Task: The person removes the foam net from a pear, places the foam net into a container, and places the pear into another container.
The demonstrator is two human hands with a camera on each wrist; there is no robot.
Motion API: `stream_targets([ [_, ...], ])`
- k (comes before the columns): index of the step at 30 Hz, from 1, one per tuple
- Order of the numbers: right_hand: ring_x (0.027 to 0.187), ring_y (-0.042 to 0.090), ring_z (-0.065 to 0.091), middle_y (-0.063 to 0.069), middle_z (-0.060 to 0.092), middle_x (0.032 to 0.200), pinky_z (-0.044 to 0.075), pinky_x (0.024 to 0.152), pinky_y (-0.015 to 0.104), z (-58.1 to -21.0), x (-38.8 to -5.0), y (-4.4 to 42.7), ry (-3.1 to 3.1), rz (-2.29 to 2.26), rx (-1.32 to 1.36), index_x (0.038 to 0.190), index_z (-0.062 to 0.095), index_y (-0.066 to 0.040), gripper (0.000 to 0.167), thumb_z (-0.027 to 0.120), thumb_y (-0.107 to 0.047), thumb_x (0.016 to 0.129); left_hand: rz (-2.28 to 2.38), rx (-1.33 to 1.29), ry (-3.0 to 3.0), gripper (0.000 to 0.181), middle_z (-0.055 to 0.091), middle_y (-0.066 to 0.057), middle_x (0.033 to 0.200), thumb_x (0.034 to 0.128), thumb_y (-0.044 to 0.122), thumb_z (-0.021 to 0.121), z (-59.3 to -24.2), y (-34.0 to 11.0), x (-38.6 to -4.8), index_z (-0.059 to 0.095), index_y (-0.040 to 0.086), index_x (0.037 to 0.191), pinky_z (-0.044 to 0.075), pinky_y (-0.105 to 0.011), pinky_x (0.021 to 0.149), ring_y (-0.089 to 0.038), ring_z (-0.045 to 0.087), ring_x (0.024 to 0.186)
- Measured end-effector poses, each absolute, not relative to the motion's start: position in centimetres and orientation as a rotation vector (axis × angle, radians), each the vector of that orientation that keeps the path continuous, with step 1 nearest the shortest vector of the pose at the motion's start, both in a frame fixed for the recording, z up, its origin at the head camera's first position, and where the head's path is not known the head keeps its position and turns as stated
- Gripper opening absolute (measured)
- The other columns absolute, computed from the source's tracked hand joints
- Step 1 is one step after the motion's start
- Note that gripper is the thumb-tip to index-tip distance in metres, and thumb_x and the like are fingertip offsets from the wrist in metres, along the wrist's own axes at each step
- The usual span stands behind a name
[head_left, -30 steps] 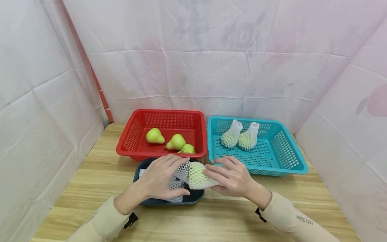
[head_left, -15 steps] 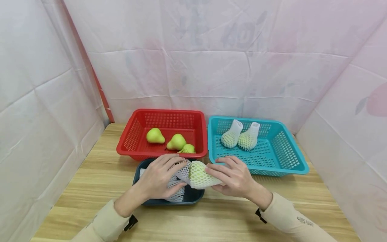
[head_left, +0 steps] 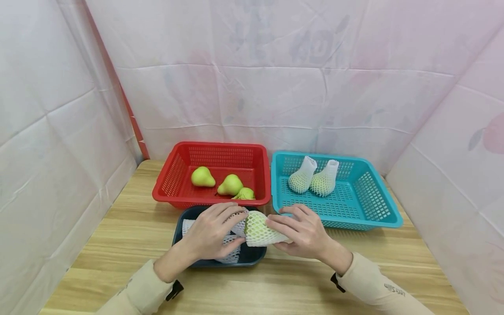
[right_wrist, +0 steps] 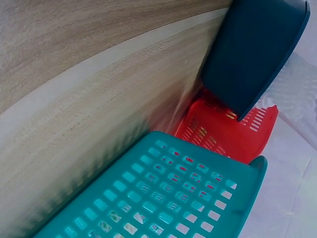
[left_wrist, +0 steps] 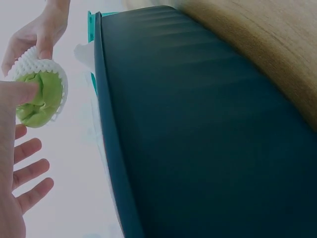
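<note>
A green pear in a white foam net sits above the right side of a dark tray. My right hand grips the sleeved pear at its netted end. In the left wrist view, the pear's bare base shows out of the net's mouth. My left hand is beside that base; its thumb touches or overlaps the fruit, while the other fingers stretch out apart. Loose foam nets lie in the tray, partly under my left hand. Neither hand shows in the right wrist view.
Behind the tray stands a red basket with several bare pears. To its right, a teal basket holds two netted pears. White cloth hangs around the wooden table.
My left thumb has moved up and right, closer to the pear. The pear and my right hand have barely shifted. Both baskets and their fruit stay put.
</note>
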State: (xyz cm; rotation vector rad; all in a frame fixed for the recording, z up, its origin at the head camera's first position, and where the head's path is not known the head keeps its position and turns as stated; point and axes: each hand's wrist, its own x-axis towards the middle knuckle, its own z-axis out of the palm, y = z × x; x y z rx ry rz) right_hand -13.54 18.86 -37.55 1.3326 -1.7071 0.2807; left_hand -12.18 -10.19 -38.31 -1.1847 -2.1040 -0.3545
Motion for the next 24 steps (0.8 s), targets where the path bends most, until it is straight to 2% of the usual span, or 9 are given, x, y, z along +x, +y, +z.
stream_targets([
  [12, 0.086, 0.023, 0.073, 0.003, 0.083, 0.103, 0.061, 0.073, 0.038, -37.7, -13.5, 18.7, -1.732, 0.294, 1.327, 0.115, 0.080, -0.010, 0.039, 0.065, -0.041, 0.097, -0.285, -1.155, -2.167, 0.070, 0.074, -0.005, 0.129, 0.0725, 0.049, 0.091, -37.8, -9.7, -11.9, 0.071, 0.013, 0.129, 0.061, -0.037, 0.102, -0.023, 0.069, 0.120],
  [24, 0.088, 0.023, 0.072, 0.002, 0.083, 0.103, 0.060, 0.073, 0.037, -38.1, -13.4, 18.2, -1.757, 0.313, 1.322, 0.116, 0.079, -0.011, 0.040, 0.065, -0.043, 0.098, -0.205, -1.152, -2.177, 0.076, 0.076, -0.001, 0.118, 0.0683, 0.059, 0.091, -37.6, -9.1, -11.9, 0.071, 0.012, 0.124, 0.061, -0.033, 0.099, -0.019, 0.068, 0.111],
])
